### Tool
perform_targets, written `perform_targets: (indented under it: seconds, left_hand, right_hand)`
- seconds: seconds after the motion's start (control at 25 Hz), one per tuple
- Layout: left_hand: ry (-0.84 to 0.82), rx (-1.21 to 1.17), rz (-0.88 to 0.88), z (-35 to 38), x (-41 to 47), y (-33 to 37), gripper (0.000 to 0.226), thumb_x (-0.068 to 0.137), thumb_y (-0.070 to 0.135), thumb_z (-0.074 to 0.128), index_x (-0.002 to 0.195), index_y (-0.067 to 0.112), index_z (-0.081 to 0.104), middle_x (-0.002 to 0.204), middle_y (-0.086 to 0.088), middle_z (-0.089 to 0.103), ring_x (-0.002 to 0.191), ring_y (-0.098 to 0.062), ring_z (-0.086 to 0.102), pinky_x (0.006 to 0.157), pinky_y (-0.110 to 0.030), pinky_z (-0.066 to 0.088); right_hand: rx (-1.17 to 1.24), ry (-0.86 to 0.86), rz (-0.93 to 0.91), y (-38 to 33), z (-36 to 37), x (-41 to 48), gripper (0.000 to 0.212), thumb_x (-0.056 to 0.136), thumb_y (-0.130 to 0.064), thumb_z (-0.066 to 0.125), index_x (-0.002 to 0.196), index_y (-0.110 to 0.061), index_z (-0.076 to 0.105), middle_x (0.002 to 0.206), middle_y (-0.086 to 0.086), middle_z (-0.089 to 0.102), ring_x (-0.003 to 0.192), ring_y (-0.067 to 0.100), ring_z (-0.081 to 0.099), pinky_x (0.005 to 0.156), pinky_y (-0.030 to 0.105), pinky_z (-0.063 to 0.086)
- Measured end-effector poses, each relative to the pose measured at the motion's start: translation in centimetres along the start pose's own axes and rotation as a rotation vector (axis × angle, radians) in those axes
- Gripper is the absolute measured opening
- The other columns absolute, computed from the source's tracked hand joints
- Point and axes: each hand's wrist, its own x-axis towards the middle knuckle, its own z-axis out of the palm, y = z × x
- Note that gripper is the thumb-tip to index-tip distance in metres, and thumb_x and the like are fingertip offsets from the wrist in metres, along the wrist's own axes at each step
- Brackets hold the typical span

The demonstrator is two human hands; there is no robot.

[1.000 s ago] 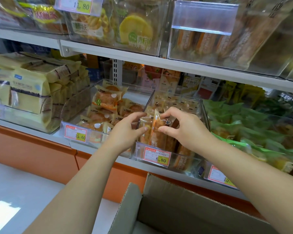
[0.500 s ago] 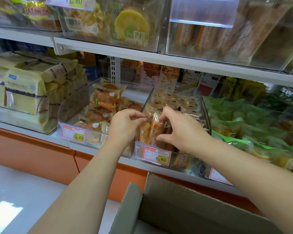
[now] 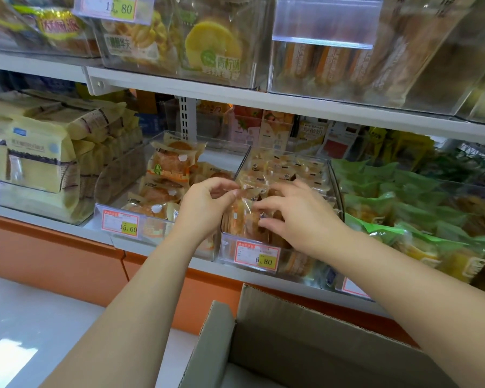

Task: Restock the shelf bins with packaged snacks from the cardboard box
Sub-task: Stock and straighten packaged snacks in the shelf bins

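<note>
Snack packets (image 3: pixel 287 170) in clear bin (image 3: pixel 337 197)

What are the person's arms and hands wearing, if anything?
The left hand and the right hand have no gloves, and no ring, watch or bracelet is visible. No sleeves appear: the left arm and the right arm are bare to the frame edge.

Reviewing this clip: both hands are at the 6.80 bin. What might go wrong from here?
1. The 6.80 bin looks packed at the front. The packet that the left hand pinches by its top edge may not seat and could tip out toward the cardboard box.
2. The right hand, fingers spread on the stacked packets, may crush them.
</note>
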Motion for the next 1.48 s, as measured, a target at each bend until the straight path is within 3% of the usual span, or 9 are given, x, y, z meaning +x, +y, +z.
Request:
perform_targets:
  seconds: [0.16,0.32,0.44,0.6,0.8,1.08,1.24,1.36,1.48]
  left_hand:
    - [0.059,0.108,0.051,0.2,-1.3,0.2,0.035,0.094,0.022,0.061,0.128,0.026,0.06,0.12,0.01,0.061,0.101,-0.001,0.057,0.093,-0.023,0.048]
    - [0.279,0.295,0.374,-0.1,-5.6,0.0,0.027,0.087,0.014,0.059,0.114,0.016,0.064,0.103,0.005,0.056,0.086,-0.012,0.057,0.08,-0.031,0.052]
    - [-0.09,0.465,0.465,2.4,-11.4,-1.4,0.026,0.087,0.019,0.058,0.112,0.02,0.064,0.099,0.007,0.059,0.083,-0.009,0.057,0.07,-0.026,0.047]
    - [-0.85,0.71,0.183,9.1,-18.9,-7.1,0.034,0.094,0.031,0.054,0.128,0.031,0.056,0.13,0.009,0.052,0.115,-0.01,0.055,0.096,-0.032,0.046]
    - [-1.305,0.99,-0.279,13.9,-21.4,-14.2,0.055,0.096,0.038,0.052,0.147,0.025,0.038,0.149,-0.008,0.038,0.132,-0.028,0.045,0.108,-0.038,0.039]
    - [-1.215,0.84,-0.395,12.1,-25.7,-16.4,0.048,0.095,0.037,0.055,0.141,0.026,0.045,0.139,-0.003,0.047,0.122,-0.022,0.053,0.103,-0.031,0.042]
    - [-1.124,0.775,-0.486,12.1,-27.5,-17.1,0.056,0.094,0.035,0.059,0.145,0.024,0.04,0.145,-0.004,0.042,0.13,-0.022,0.047,0.106,-0.029,0.038]
    - [-0.924,0.67,-0.452,13.3,-27.0,-16.3,0.082,0.086,0.042,0.069,0.153,0.027,0.024,0.158,-0.001,0.026,0.143,-0.021,0.028,0.116,-0.029,0.026]
    - [-0.986,0.711,-0.288,14.0,-26.1,-15.1,0.095,0.077,0.048,0.075,0.154,0.028,0.022,0.16,0.0,0.023,0.147,-0.02,0.018,0.119,-0.031,0.02]
  right_hand:
    - [0.126,0.21,-0.012,0.7,0.4,-2.2,0.043,0.096,-0.031,0.055,0.138,-0.03,0.049,0.137,-0.001,0.049,0.126,0.018,0.038,0.107,0.039,0.036]
    - [0.578,0.575,0.024,2.2,3.4,-11.9,0.025,0.09,-0.016,0.053,0.113,-0.015,0.062,0.095,-0.004,0.061,0.085,0.013,0.058,0.076,0.022,0.047]
    - [0.508,0.103,0.096,4.0,10.2,-19.3,0.026,0.089,-0.019,0.054,0.113,-0.024,0.062,0.102,-0.009,0.062,0.092,0.012,0.062,0.08,0.026,0.049]
    - [0.367,-0.796,0.324,8.8,21.1,-25.9,0.042,0.096,-0.025,0.05,0.137,-0.023,0.049,0.137,0.004,0.052,0.125,0.021,0.051,0.102,0.027,0.04]
    - [0.29,-0.856,0.416,10.0,30.1,-30.2,0.053,0.095,-0.022,0.046,0.146,-0.024,0.035,0.144,0.009,0.043,0.131,0.027,0.041,0.107,0.031,0.036]
    - [0.209,-0.776,0.344,6.2,36.9,-29.3,0.065,0.094,-0.012,0.037,0.153,-0.022,0.014,0.156,0.008,0.022,0.146,0.03,0.011,0.118,0.044,0.007]
    - [0.21,-0.662,0.347,7.2,36.1,-29.3,0.044,0.092,-0.03,0.05,0.135,-0.024,0.047,0.129,0.004,0.047,0.124,0.025,0.04,0.105,0.033,0.028]
    - [0.454,-0.604,0.294,6.9,32.7,-28.3,0.048,0.079,-0.044,0.069,0.125,-0.041,0.056,0.111,-0.007,0.045,0.109,0.018,0.044,0.092,0.031,0.036]
    - [0.674,-0.521,0.183,5.6,28.2,-26.2,0.05,0.071,-0.036,0.077,0.117,-0.045,0.062,0.104,-0.011,0.04,0.103,0.01,0.046,0.087,0.03,0.042]
